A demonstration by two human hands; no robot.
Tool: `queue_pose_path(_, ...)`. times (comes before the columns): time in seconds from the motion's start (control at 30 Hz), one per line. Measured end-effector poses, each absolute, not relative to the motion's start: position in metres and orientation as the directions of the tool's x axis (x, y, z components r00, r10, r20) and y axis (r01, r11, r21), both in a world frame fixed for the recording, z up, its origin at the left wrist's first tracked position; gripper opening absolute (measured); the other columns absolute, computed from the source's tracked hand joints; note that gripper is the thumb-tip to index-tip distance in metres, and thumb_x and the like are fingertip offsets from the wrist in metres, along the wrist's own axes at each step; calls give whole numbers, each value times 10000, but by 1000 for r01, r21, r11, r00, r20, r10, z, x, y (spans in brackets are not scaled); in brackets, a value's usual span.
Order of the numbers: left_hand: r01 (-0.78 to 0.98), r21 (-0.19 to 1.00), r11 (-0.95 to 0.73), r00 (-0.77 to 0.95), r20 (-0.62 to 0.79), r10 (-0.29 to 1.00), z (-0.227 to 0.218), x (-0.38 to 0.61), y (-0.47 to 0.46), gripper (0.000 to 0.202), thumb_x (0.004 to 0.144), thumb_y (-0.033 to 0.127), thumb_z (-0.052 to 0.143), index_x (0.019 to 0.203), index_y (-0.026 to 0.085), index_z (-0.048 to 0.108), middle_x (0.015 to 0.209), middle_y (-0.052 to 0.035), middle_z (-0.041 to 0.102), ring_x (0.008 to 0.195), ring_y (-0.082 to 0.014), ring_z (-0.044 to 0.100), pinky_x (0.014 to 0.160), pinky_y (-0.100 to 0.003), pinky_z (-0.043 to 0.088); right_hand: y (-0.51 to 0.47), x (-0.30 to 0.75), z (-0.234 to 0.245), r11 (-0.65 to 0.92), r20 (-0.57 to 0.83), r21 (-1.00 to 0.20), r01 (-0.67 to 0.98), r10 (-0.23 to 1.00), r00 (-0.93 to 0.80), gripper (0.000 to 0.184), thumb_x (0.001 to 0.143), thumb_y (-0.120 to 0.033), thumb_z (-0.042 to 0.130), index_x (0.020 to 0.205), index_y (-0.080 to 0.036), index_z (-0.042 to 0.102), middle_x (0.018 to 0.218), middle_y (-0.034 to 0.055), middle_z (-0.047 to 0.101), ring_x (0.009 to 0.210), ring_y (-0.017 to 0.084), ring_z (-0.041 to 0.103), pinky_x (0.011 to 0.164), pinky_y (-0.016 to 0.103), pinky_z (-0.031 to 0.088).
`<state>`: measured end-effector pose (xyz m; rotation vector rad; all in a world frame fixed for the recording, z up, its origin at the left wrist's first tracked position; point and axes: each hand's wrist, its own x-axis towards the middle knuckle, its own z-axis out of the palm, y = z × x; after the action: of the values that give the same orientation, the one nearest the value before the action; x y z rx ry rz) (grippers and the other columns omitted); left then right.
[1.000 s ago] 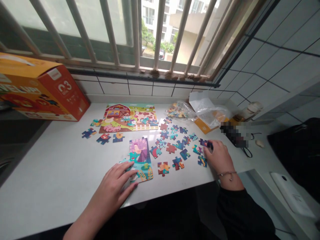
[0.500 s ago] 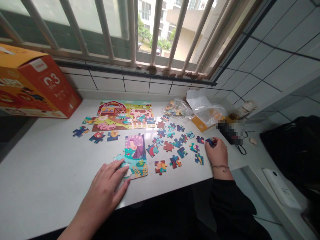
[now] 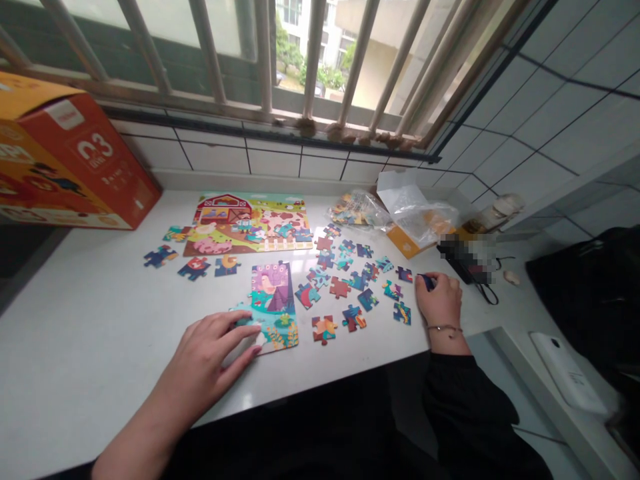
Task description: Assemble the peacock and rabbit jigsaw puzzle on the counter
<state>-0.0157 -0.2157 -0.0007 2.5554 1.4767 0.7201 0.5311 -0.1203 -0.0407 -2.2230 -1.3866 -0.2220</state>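
My left hand [image 3: 207,357] lies with fingers spread on the white counter [image 3: 100,333], its fingertips touching the lower left corner of a partly joined puzzle block [image 3: 273,307] with a pink bird on it. My right hand [image 3: 440,300] is curled at the right end of the loose pieces and pinches a dark blue puzzle piece [image 3: 426,281]. Several loose pieces [image 3: 350,283] lie scattered between the two hands. A finished farm puzzle [image 3: 247,223] lies farther back near the wall.
An orange box [image 3: 65,167] stands at the back left. Clear plastic bags [image 3: 400,213] with more pieces sit at the back right, beside a blurred dark object [image 3: 467,257]. A white device [image 3: 567,373] lies lower right. Barred window behind.
My right hand picked a dark blue piece off the counter and drew back to the right with it. My left hand slid slightly left along the puzzle block's corner.
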Motion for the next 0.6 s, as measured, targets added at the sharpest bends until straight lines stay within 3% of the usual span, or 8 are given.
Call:
queue_pose_path(0.33,790,386,-476,369,320,873,0,-12,-217,281,1095,465,603,1202,321,818,1362,-62,782,1209,-317,730,1013,-465,535,-128,529,-28,-201,532,-309,930,773,344,330,935,-417,591,1085,-159,732,1169,222,716,1211,390,611,1111,552,459)
queue_pose_path(0.47,792,399,-462,364,299,882,2,-11,-219,277,1104,435,587,1200,310,814,1363,-70,783,1216,-310,722,1017,-467,528,-149,500,-11,50,559,-235,971,824,93,238,1029,-360,574,1082,-188,730,1133,156,760,1124,337,669,1068,496,489)
queue_pose_path(0.6,789,412,-456,356,297,886,5,-9,-219,268,1105,420,586,1183,297,812,1357,-76,782,1211,-306,718,1029,-473,520,-168,450,10,307,382,-184,934,898,-219,239,1089,-355,594,1214,-239,762,1214,110,773,1144,299,694,1039,450,508)
